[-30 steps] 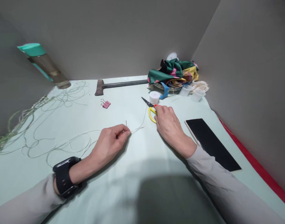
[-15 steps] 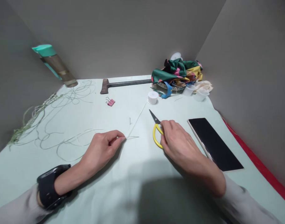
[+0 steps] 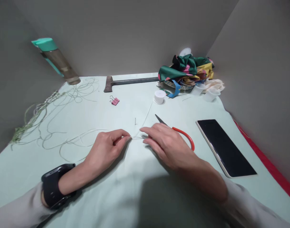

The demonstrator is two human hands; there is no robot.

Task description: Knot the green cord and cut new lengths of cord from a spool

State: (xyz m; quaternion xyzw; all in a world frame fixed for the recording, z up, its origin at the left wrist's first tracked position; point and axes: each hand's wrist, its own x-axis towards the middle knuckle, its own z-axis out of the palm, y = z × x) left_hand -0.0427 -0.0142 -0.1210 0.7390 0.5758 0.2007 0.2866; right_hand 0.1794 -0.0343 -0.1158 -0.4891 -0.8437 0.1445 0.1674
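Note:
My left hand (image 3: 109,147) pinches a thin pale thread (image 3: 137,137) between thumb and forefinger, low over the table. Just right of it, my right hand (image 3: 167,142) has its thumb and forefinger apart at the thread's loose end, not closed on it. Beneath and behind the right hand lie scissors (image 3: 188,136); a dark blade tip and one red-orange handle loop show, the rest is covered. A white spool (image 3: 159,97) stands beyond, with thread running from it toward my left fingertips. A small pin-like piece (image 3: 135,121) is near the thread.
Tangled green cords (image 3: 43,109) spread over the left side, by a teal-lidded bottle (image 3: 61,65). A hammer-like tool (image 3: 132,81), pink clip (image 3: 115,101), bundled cloth (image 3: 187,71) and plastic cups (image 3: 210,94) lie toward the back. A black phone (image 3: 224,147) is right.
My right hand has let go of the scissors and moved left to the thread's end. The scissors' red-orange loop now shows and the yellow one is hidden. The view has shifted slightly.

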